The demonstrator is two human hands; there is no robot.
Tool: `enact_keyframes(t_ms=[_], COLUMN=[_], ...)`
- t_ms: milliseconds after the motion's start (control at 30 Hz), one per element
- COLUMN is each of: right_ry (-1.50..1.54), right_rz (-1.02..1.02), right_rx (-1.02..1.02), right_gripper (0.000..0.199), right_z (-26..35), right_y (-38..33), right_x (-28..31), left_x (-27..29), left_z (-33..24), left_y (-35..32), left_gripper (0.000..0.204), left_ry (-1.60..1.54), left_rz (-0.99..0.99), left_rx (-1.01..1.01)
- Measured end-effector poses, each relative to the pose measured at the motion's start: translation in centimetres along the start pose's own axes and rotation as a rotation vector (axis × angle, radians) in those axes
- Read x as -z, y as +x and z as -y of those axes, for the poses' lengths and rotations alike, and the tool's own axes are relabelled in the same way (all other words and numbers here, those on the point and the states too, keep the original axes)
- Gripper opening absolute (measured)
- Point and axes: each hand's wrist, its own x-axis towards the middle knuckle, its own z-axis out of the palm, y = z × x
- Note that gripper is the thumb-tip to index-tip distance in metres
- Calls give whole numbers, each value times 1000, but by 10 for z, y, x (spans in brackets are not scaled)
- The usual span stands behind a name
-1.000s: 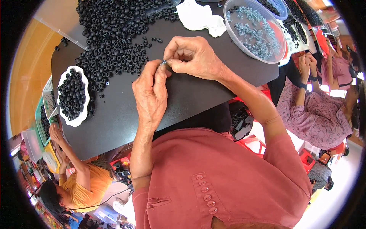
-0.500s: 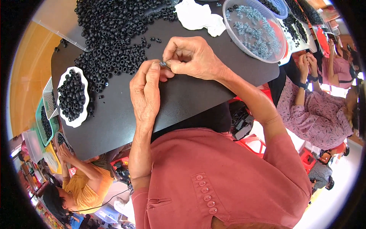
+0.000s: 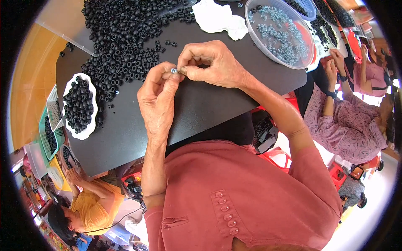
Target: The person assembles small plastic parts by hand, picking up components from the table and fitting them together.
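A small metal spring [image 3: 173, 70] is pinched between the thumb and fingertips of my left hand [image 3: 157, 98], above the dark table [image 3: 201, 108]. My right hand [image 3: 213, 65] meets it from the right, its thumb and forefinger pressed together beside the spring; whatever lies between those tips is too small to make out. Left of and beyond my hands spreads a large heap of black ring-like plastic parts [image 3: 121, 42]. A round clear tub [image 3: 309, 62] with many similar springs stands beyond my right hand.
A white scalloped dish [image 3: 93, 121] of black parts stands at the left table edge. A crumpled white cloth [image 3: 217, 19] lies at the back. One person in yellow [image 3: 96, 205] sits at left; another in patterned pink [image 3: 343, 121] sits at right.
My left hand has turned and shifted slightly left, so the spring now shows end-on at its fingertips. My right hand has hardly moved.
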Motion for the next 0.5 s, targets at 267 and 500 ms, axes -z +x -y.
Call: enact_keyframes(t_ms=[267, 500], right_ry=[-52, -24], right_rz=[-43, -68], right_rx=[-2, 31], right_gripper=[7, 10], right_z=[6, 0], right_y=[1, 1], right_x=[0, -2], left_x=[-5, -5], left_z=[-1, 4], left_y=[-1, -3], left_gripper=[12, 12], left_ry=[9, 394], left_rz=[-58, -58], left_rx=[-44, -146])
